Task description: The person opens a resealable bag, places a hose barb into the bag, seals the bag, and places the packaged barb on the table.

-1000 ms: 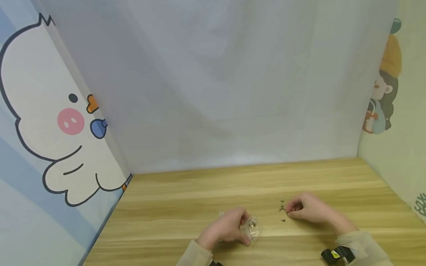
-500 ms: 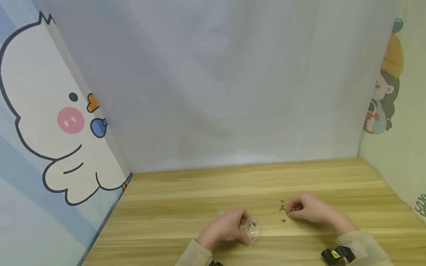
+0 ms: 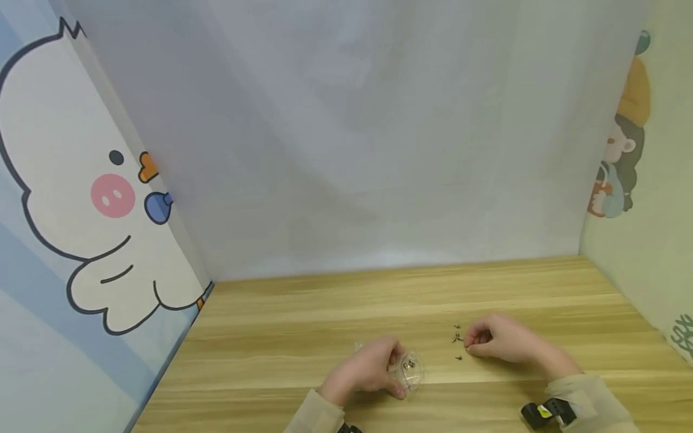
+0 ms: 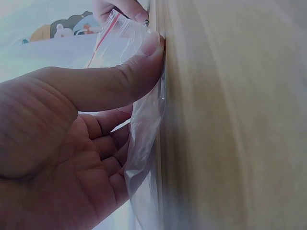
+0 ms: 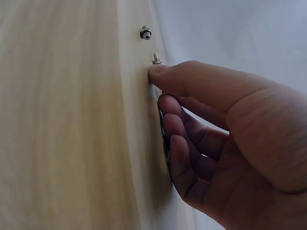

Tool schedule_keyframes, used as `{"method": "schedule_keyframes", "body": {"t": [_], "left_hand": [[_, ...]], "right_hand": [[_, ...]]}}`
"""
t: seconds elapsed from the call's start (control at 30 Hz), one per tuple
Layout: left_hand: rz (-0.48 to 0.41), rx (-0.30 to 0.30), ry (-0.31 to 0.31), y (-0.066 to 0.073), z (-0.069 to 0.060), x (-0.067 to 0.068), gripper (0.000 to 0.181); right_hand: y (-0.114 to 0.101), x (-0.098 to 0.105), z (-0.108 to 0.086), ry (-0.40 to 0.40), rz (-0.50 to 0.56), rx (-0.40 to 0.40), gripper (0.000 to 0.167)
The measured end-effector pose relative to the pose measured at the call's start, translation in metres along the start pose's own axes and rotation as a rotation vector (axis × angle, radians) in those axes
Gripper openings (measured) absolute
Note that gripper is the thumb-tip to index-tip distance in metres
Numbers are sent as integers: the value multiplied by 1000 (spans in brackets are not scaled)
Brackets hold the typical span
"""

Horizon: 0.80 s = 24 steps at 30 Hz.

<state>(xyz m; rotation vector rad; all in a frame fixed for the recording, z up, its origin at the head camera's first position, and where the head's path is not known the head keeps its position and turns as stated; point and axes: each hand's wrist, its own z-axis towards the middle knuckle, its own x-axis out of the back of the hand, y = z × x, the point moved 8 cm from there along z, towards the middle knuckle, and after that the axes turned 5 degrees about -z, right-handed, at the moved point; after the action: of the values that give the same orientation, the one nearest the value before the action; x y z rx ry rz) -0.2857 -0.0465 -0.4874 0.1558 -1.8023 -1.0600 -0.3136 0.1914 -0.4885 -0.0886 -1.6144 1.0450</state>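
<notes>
My left hand [image 3: 370,367] grips a clear plastic zip bag [image 3: 415,380] near the table's front; the left wrist view shows its red seal line. Several small metal fittings [image 3: 409,364] lie in the bag. To the right, my right hand [image 3: 503,340] rests low at the tabletop, thumb and forefinger pinching a small metal fitting, mostly hidden by the fingers. Just past the thumb tip, in the right wrist view, a narrow fitting end [image 5: 156,58] with a hex collar shows. Another fitting [image 5: 145,33] with a dark ring stands apart beyond it.
Several loose fittings [image 3: 456,338] are scattered left of my right hand, one [image 3: 459,358] lying nearer the front. The wood-grain table [image 3: 303,313] meets a pale curtain [image 3: 379,150] behind and printed panels on both sides.
The head view has shifted very slightly. Both hands, the bag and the loose fittings keep practically the same places.
</notes>
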Motion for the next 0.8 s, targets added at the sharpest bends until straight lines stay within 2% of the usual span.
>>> {"method": "schedule_keyframes", "body": {"t": [0.23,0.5,0.8], "left_hand": [[-21,6,2,2,-1,1,57],[7,-5,0,2,2,1,57],[-2,-4,-6,1,-1,-1,58]], "right_hand": [[1,1,-1,-8,15,-15,6],[-1,4,-2,-9,24,-27,6],[3,3,-2,-4,-1,-47,7]]}}
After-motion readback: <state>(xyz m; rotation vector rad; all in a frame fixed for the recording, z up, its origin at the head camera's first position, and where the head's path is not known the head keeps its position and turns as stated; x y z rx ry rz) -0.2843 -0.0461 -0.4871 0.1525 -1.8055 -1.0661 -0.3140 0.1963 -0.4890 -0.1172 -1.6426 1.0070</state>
